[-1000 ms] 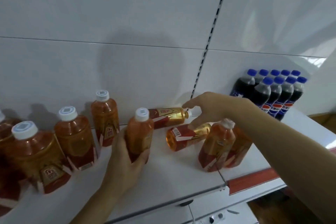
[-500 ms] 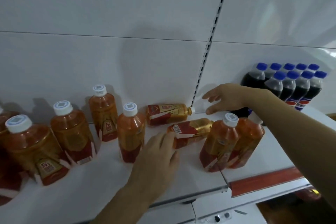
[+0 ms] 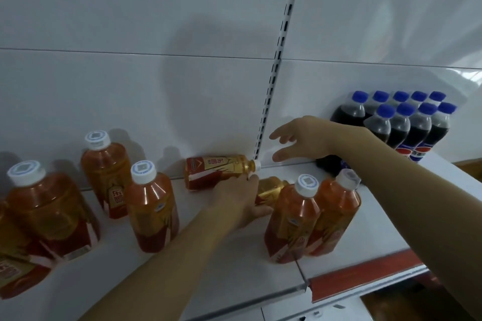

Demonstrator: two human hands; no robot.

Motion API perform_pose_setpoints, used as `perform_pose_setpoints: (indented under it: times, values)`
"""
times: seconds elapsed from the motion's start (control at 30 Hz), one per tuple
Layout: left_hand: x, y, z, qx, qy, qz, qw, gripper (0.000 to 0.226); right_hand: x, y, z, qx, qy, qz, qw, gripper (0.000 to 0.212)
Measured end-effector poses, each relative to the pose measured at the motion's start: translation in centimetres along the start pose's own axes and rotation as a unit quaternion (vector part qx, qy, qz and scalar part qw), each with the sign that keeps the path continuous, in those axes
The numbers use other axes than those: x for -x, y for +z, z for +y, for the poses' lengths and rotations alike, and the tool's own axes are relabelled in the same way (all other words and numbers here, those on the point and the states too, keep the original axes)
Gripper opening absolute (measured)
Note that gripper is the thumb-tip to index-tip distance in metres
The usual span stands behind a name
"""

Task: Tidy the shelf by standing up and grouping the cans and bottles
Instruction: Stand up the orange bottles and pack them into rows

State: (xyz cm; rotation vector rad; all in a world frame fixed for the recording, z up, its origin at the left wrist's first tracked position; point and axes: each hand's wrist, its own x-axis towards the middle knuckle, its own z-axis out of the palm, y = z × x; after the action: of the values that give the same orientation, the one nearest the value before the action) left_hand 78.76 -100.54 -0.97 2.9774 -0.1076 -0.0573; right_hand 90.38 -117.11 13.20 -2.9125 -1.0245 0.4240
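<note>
Here, left hand (image 3: 238, 199) gripping near fallen bottle (image 3: 271, 187) for uprighting; right hand (image 3: 303, 142) spread, empty; next, far fallen bottle (image 3: 217, 171).

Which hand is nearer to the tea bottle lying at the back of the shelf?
Left. The left hand lies just in front of the lying tea bottle, fingers by its neck; the right hand hovers open, to the right of its cap.

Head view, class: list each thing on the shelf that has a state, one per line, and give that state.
Rear tea bottle: lying on its side, capped.
Front tea bottle: lying down, gripped by the left hand.
Other tea bottles: upright, capped.
Cola bottles: upright, grouped.
Right hand: open, holding nothing.
</note>
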Motion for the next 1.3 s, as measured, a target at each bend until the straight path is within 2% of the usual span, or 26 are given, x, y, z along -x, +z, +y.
perform_pose_setpoints:
  times: [0.1, 0.17, 0.27, 0.4, 0.47, 0.53, 0.57, 0.77, 0.9, 1.0, 1.17, 1.23, 1.3]
  values:
    - [1.0, 0.6, -0.7, 0.052, -0.005, 0.047, 0.998, 0.084, -0.6, 0.1, -0.3, 0.007, -0.007, -0.004, 1.000, 0.078]
    - [2.1, 1.1, -1.5, 0.127, -0.007, 0.124, 0.984, 0.081, -0.8, 0.2, -0.6, 0.016, -0.004, -0.008, 1.000, 0.078]
    - [3.8, 2.3, -2.1, 0.298, -0.029, 0.212, 0.930, 0.082, -0.8, -0.6, -1.3, 0.013, 0.002, -0.013, 1.000, 0.077]
    - [5.4, 3.7, -2.3, 0.425, -0.043, 0.232, 0.874, 0.082, -0.6, -2.2, -3.4, -0.069, -0.027, 0.020, 0.997, 0.086]
    - [6.2, 3.8, -2.0, 0.483, -0.061, 0.231, 0.842, 0.072, -1.1, -3.1, -4.0, -0.090, -0.035, 0.029, 0.995, 0.077]
    - [7.1, 3.9, -1.6, 0.529, -0.075, 0.239, 0.811, 0.074, -2.1, -3.5, -3.7, -0.016, -0.040, 0.015, 0.999, 0.060]
    - [7.4, 3.9, -1.5, 0.531, -0.078, 0.248, 0.806, 0.078, -2.7, -3.5, -3.4, 0.029, -0.038, -0.005, 0.999, 0.058]
    - [7.7, 4.8, -1.3, 0.552, -0.139, 0.293, 0.768, 0.090, -7.7, -1.5, -2.0, 0.130, -0.083, -0.125, 0.980, 0.068]
    - [8.1, 5.0, -1.0, 0.509, -0.164, 0.286, 0.795, 0.089, -9.9, 1.4, -1.5, 0.191, -0.108, -0.183, 0.958, 0.072]
    - [8.3, 4.9, -0.9, 0.439, -0.202, 0.317, 0.817, 0.087, -10.8, 4.2, -1.5, 0.200, -0.140, -0.211, 0.946, 0.055]
    - [8.4, 4.0, -0.8, 0.400, -0.234, 0.330, 0.823, 0.083, -11.4, 6.8, -0.7, 0.181, -0.169, -0.127, 0.960, 0.022]
    - [8.4, 3.7, -0.5, 0.393, -0.236, 0.333, 0.824, 0.083, -10.4, 5.2, -1.0, 0.162, -0.182, -0.107, 0.964, 0.017]
    - [8.3, 3.5, -0.3, 0.385, -0.236, 0.337, 0.826, 0.083, -9.1, 2.7, -1.4, 0.140, -0.204, -0.053, 0.967, 0.018]
